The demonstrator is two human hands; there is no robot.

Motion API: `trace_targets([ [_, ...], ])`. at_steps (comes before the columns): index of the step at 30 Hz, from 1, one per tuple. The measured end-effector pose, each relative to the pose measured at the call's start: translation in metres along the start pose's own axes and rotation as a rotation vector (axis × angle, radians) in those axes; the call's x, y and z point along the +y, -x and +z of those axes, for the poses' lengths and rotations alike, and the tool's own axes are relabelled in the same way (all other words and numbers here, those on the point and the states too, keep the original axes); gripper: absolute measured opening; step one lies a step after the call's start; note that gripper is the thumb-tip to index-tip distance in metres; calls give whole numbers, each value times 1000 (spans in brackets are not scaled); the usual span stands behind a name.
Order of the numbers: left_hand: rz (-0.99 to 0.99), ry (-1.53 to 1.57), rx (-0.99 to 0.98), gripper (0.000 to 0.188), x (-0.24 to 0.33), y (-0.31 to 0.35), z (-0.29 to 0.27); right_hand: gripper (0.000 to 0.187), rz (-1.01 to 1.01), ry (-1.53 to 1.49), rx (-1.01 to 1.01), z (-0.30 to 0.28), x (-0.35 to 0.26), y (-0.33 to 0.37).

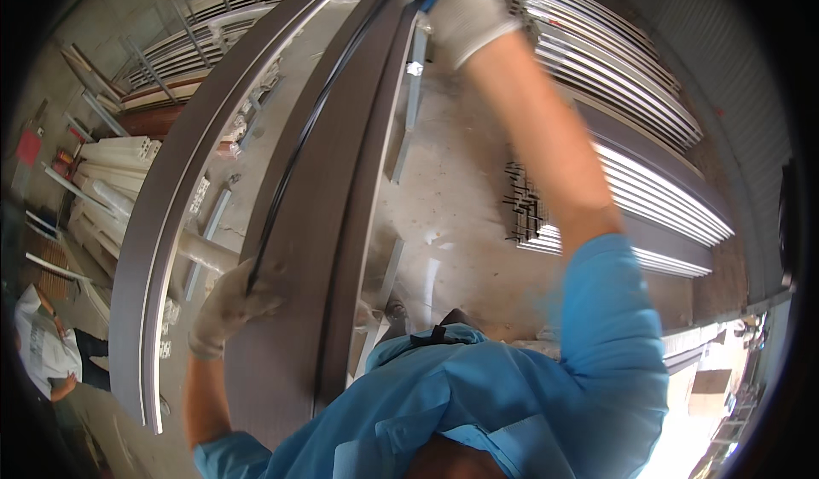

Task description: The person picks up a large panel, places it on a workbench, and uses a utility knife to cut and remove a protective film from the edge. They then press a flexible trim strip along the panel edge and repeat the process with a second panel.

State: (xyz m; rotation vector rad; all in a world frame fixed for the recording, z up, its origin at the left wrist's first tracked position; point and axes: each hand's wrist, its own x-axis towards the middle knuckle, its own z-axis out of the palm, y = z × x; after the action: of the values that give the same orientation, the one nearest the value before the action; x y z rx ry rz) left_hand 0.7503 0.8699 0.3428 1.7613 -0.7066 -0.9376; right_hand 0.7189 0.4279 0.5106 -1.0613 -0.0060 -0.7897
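Note:
A long brown panel point(299, 249) stretches away in front of me, with a raised lip and a dark groove along its right side. Along its left part runs a thin black flexible strip point(317, 112). My left hand point(232, 310), in a pale work glove, rests at the panel's near left edge, its fingers closed round the near end of the strip. Far ahead, my gloved right hand point(465, 14) is at the panel's far end, blurred and partly cut off by the picture's edge. Something small and blue shows at its fingers; its kind is unclear.
A second brown panel point(162, 223) lies parallel on the left. Grey metal supports point(401, 159) show beside my panel. Stacked long profiles point(614, 69) fill the right side, and more pale profiles point(111, 172) lie left. Another person point(51, 342) stands at the lower left.

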Motion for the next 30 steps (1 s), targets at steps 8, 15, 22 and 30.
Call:
trace_targets([
  [8,-40,-36,509,46,-82,84,-82,34,-445,100,52,-29,-108,-120],
  [15,817,349,923,37,69,13,-118,32,-80,250,-54,29,116,-169],
  [22,957,-441,1119,28,137,-136,-169,36,375,394,-246,-40,214,-96],
  [30,-148,-751,593,21,-77,-348,-162,33,484,423,37,-353,135,-27],
])
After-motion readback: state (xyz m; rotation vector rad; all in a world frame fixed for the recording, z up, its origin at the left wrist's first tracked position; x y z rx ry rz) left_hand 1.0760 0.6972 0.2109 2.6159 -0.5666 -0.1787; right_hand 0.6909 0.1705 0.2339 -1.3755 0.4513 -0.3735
